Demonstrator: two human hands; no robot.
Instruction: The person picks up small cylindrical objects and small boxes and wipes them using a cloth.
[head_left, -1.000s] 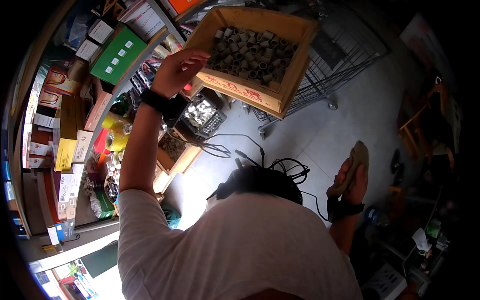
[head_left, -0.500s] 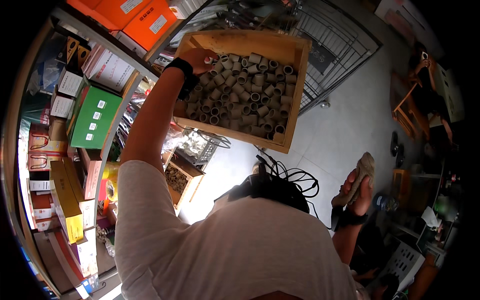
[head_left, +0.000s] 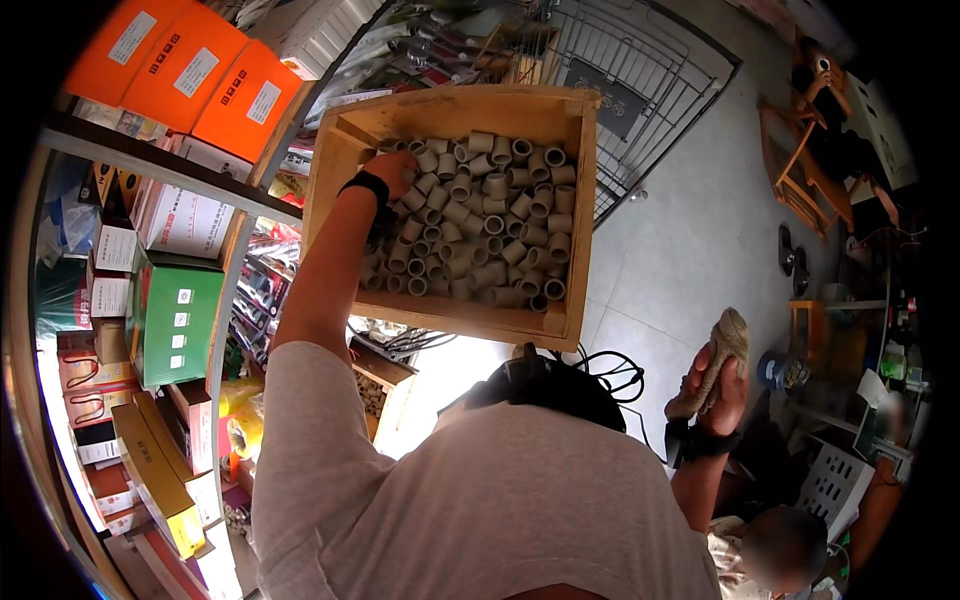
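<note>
A wooden box point(head_left: 455, 318) full of short grey pipe couplings point(head_left: 480, 205) is in front of me. My left hand point(head_left: 390, 174) reaches down inside its left end, against the couplings there. Its fingertips are hidden, so I cannot see whether they hold a coupling. Off to the right and apart from the box, my right hand point(head_left: 722, 400) is closed around a crumpled beige cloth point(head_left: 726, 358). Dark bands circle both wrists.
Shelves at left carry orange boxes point(head_left: 190, 75), a green box point(head_left: 180, 320) and other cartons. A wire cart point(head_left: 640, 110) stands beyond the wooden box. Black cables point(head_left: 615, 375) hang near my waist. Other people are at right, one by a wooden chair point(head_left: 800, 170).
My left hand has moved from the box's far left rim down among the couplings. The view has shifted, and a person's head has come into sight at lower right. The right hand keeps the cloth.
</note>
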